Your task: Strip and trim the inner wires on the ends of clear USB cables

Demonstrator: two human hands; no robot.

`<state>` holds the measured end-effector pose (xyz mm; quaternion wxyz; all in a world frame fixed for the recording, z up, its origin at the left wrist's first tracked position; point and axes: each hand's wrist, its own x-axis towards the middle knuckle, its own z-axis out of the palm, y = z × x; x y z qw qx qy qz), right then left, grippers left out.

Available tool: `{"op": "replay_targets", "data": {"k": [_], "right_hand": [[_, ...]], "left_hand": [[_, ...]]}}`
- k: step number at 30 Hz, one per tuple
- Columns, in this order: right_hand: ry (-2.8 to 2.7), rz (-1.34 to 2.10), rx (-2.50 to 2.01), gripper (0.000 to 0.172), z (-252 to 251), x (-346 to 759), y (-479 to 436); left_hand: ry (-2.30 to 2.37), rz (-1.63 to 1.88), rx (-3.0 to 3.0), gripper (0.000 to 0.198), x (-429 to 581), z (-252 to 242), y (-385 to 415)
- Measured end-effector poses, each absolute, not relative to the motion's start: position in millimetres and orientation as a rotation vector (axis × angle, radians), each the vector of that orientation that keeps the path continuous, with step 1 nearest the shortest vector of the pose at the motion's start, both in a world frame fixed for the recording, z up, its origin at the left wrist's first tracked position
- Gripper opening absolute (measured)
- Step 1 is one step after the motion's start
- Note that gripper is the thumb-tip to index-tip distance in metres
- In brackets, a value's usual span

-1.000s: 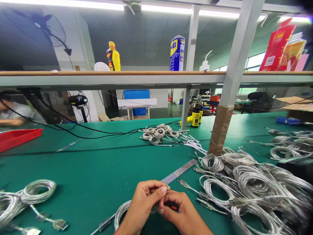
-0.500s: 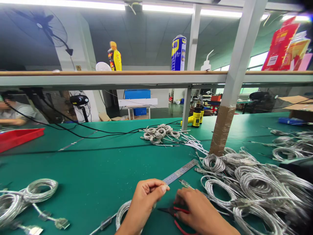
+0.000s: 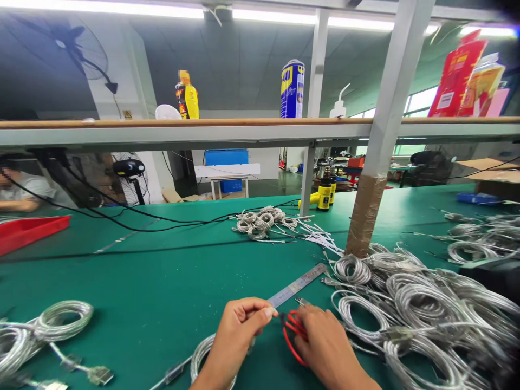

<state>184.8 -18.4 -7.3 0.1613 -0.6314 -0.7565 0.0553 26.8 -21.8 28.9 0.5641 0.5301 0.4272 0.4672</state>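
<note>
My left hand [image 3: 239,330] is closed in a pinch on the end of a silver coiled cable [image 3: 202,355] that lies on the green table [image 3: 162,281] under my wrist. My right hand [image 3: 325,344] grips red-handled cutters [image 3: 290,330], whose dark tip points at the pinched cable end. Both hands meet just in front of a steel ruler [image 3: 298,284].
A big heap of coiled silver cables [image 3: 422,314] fills the right side. More coils lie at the left [image 3: 52,319] and in the middle [image 3: 264,219]. A taped post [image 3: 365,214] stands on the table. A red tray [image 3: 28,230], a yellow tool [image 3: 324,196] and another person [image 3: 20,187] are farther off.
My right hand left the cable end, picked the red-handled cutters off the table and brought them up to my left hand's pinch. The left hand stayed put.
</note>
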Motion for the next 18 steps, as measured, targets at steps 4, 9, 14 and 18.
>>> {"op": "replay_targets", "data": {"k": [4, 9, 14, 18], "right_hand": [[-1.981, 0.556, -1.421, 0.012, 3.3, 180.1, -20.1], [-1.87, 0.703, -1.313, 0.015, 19.0, 173.2, -32.0], [-1.965, 0.63, -1.407, 0.026, 20.0, 174.8, -34.5], [-1.989, 0.575, -1.455, 0.03, 21.3, 175.8, -33.7]], "left_hand": [[1.006, 1.092, 1.244, 0.019, 23.4, 28.3, -19.0], [0.979, 1.11, 1.236, 0.019, 21.8, 28.2, -19.8], [0.961, 1.152, 1.237, 0.018, 22.1, 27.4, -21.7], [0.919, 1.154, 1.258, 0.016, 21.8, 26.8, -20.6]]}}
